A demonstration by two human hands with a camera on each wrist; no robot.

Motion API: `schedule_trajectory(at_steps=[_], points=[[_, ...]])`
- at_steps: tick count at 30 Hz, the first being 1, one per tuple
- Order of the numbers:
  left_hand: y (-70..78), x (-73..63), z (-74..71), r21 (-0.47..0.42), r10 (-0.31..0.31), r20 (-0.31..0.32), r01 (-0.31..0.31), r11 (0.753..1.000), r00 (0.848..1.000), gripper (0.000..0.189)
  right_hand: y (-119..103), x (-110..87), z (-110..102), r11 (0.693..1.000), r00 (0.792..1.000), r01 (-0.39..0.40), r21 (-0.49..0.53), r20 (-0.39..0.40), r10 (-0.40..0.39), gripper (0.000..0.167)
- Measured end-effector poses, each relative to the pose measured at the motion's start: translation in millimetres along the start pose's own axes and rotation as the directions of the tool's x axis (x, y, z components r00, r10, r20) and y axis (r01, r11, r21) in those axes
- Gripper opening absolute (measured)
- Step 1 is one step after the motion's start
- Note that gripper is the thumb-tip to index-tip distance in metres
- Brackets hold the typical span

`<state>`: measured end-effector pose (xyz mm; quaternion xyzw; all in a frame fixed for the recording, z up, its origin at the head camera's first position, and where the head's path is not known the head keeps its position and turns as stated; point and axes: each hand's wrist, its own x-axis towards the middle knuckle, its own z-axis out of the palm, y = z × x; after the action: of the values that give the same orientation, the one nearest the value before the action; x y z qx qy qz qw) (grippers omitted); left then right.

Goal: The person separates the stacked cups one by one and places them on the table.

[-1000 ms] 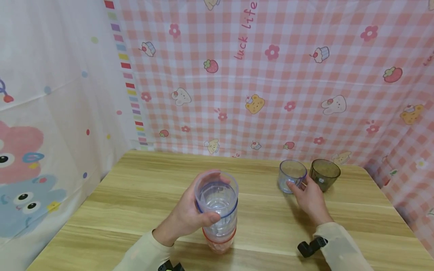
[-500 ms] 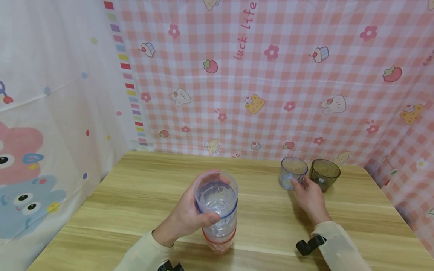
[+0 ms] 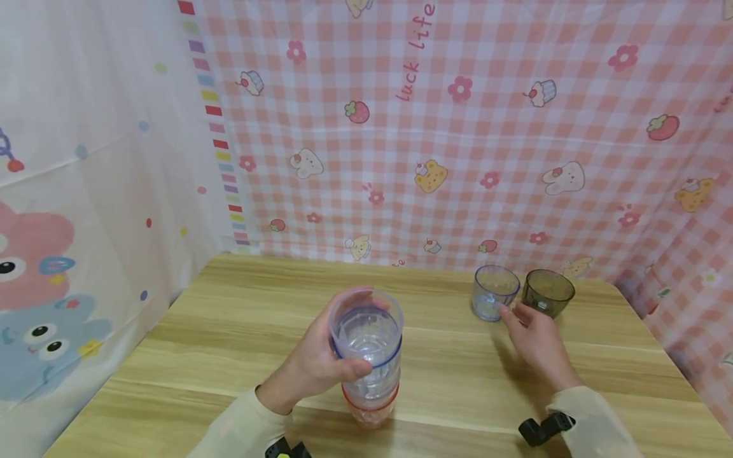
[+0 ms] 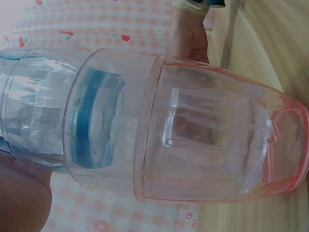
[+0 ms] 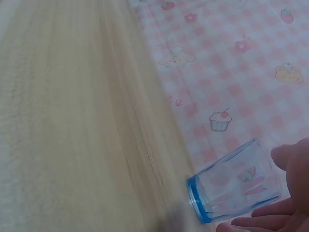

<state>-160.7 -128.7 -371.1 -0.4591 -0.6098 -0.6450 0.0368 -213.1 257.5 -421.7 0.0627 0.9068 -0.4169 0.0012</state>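
Observation:
My left hand (image 3: 315, 362) grips the upper part of a stack of clear plastic cups (image 3: 375, 375), fingers behind and thumb in front. The cups are nested upright; the lowest cup (image 4: 285, 145) is reddish, and blue tint shows in the ones above. Toward the back right stands a clear bluish cup (image 3: 487, 304), upright on the table. My right hand (image 3: 538, 346) is beside its near right side, thumb and fingers apart, without a grip on it. In the right wrist view the thumb (image 5: 292, 162) shows near the rim of that cup (image 5: 231, 191).
A smoky brown cup (image 3: 552, 296) stands just right of the bluish cup, partly behind my right hand. The wood-grain table (image 3: 240, 331) ends at a pink checked cloth (image 3: 366, 191) at the back. A white printed cloth (image 3: 114, 178) hangs on the left.
The bluish cup has shifted slightly back and right, closer to the brown cup. My right hand has let go of it and drawn back a little to the right. My left hand stays put.

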Motion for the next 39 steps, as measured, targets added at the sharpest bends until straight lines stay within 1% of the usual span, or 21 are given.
schedule_trajectory(at_steps=[5,12,17,22,27,29,34,36,39], points=[[1.5,0.5,-0.8,0.008,-0.015,0.002,0.015,1.000,1.000,0.091,-3,-8.6,-3,1.000,1.000,0.002,0.024,0.008,-0.003,0.086],[5.4,-0.1,-2.7,0.025,-0.049,0.005,0.049,0.999,0.999,0.092,-9,-17.5,-2,0.997,0.999,0.050,0.058,-0.012,-0.049,0.080],[5.8,-1.2,-3.8,0.035,-0.074,0.009,0.074,0.997,0.997,0.091,-13,-21.1,-2,0.994,0.996,0.092,0.058,-0.018,-0.091,0.076],[4.4,-1.5,-4.5,0.040,-0.059,0.021,0.058,0.998,0.998,0.090,-19,-25.7,-2,0.991,0.993,0.118,0.055,-0.024,-0.117,0.073],[3.2,-1.2,-4.6,0.046,-0.048,0.028,0.047,0.998,0.998,0.090,-27,-33.8,-2,0.984,0.986,0.164,0.063,-0.039,-0.162,0.065],[3.0,-2.2,-4.7,0.057,-0.068,0.024,0.067,0.996,0.997,0.091,-30,-37.3,-2,0.981,0.983,0.179,0.073,-0.045,-0.176,0.063],[0.0,-7.6,-2.9,0.067,-0.163,0.001,0.162,0.984,0.987,0.096,-37,-41.8,-1,0.974,0.978,0.207,0.093,-0.054,-0.202,0.060],[-1.9,-9.0,-2.2,0.066,-0.180,-0.005,0.180,0.982,0.984,0.097,-39,-42.7,-1,0.971,0.975,0.219,0.098,-0.054,-0.215,0.059],[-3.9,-9.3,-2.3,0.071,-0.170,-0.002,0.170,0.983,0.985,0.098,-41,-45.3,-1,0.968,0.972,0.232,0.096,-0.053,-0.228,0.058]])
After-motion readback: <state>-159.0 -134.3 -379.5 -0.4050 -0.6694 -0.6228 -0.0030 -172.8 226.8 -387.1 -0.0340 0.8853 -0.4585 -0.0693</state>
